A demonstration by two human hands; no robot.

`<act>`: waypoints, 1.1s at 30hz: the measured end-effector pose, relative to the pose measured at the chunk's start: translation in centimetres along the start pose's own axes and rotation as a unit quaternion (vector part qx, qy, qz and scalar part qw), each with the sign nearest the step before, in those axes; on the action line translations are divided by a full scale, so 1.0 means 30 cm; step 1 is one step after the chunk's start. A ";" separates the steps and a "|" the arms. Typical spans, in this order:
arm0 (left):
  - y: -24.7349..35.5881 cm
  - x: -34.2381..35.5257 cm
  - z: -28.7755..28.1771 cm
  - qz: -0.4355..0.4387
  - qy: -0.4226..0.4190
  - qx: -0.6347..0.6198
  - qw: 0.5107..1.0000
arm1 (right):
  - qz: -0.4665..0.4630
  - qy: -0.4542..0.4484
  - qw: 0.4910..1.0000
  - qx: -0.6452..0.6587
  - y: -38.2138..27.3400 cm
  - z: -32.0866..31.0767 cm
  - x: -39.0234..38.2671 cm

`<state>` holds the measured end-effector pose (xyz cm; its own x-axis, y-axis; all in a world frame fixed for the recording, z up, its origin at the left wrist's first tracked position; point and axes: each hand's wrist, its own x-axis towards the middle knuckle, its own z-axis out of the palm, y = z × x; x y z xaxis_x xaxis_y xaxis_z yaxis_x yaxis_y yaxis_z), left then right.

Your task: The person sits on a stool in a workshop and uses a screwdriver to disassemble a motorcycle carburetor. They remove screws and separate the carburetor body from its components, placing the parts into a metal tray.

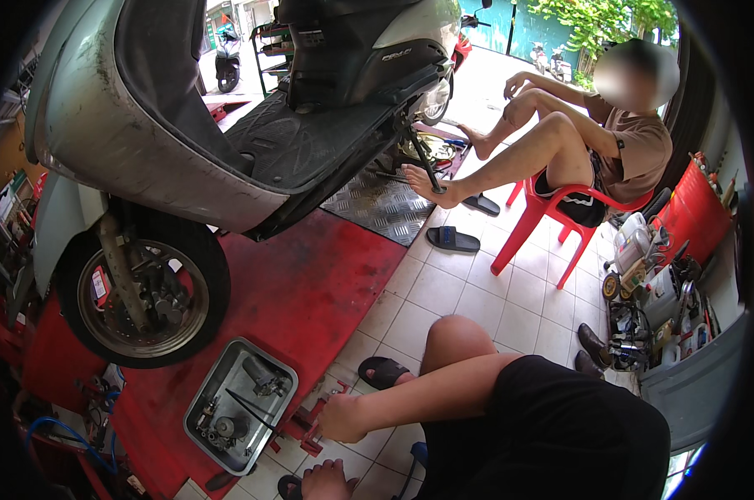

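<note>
We count: large foreground scooter [193, 154], one; red platform [310, 279], one; metal tray [287, 402], one; within it, larger metal parts [227, 427], two; red plastic chair [530, 225], one; other seated person [642, 154], one; loose black slides [453, 240], two; dark shoes [592, 343], two

We see a silver-grey and black motor scooter [172, 171]; beneath it, a red lift platform [327, 275] and a grey tread plate [377, 200] in a crisscross pattern; near its black front tyre [216, 287], a silver-grey tray [217, 385]; to its right, a red plastic armchair [528, 223] and whitish square-gridded floor tiles [443, 287].
</note>
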<state>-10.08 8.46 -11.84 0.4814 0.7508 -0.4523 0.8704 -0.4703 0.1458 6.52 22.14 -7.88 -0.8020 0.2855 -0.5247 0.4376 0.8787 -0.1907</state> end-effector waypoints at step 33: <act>-0.001 0.134 -0.174 0.067 -0.106 -0.030 0.992 | 0.143 0.085 0.985 0.041 0.176 -0.157 -0.111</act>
<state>-7.62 13.91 -9.06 0.5661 0.5655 -0.5998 0.8078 -0.5255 0.2669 9.60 27.64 -3.23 -0.6944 0.5834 -0.4212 0.6814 0.7212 -0.1246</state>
